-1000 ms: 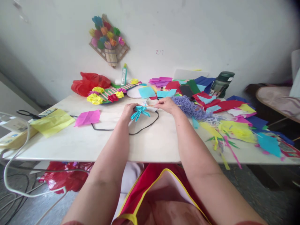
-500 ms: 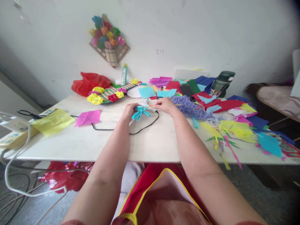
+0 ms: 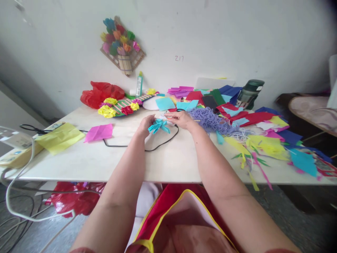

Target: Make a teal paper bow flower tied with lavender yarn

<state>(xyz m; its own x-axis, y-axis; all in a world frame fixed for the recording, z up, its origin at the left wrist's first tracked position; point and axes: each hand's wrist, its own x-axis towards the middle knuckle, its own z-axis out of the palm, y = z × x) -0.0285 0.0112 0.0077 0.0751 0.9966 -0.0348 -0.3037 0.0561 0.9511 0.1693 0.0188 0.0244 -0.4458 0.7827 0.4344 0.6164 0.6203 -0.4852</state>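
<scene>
A light-blue folded paper flower (image 3: 159, 126) hangs over the table with its petals spread. My left hand (image 3: 146, 124) is closed at its left edge, fingertips pinching it. Just to the right, my right hand (image 3: 181, 119) is closed around a thin wooden stick (image 3: 196, 121), whose end pokes out past the hand. The stick's other end reaches toward the flower, and my fingers partly cover it. Small white items behind the hands are too unclear to name. A black cord (image 3: 160, 146) curves on the table below the hands.
Purple yarn (image 3: 210, 121) and many coloured paper pieces (image 3: 265, 146) cover the right side. A decorated board with paper flowers (image 3: 126, 107) lies at the back left, near a glue tube (image 3: 139, 84). A bottle (image 3: 251, 93) stands back right. Left are yellow (image 3: 60, 137) and pink paper (image 3: 99, 133).
My right hand has shifted a little left, closer to the blue flower, and less of the stick shows. The flower has turned slightly, its petals now facing more toward me.
</scene>
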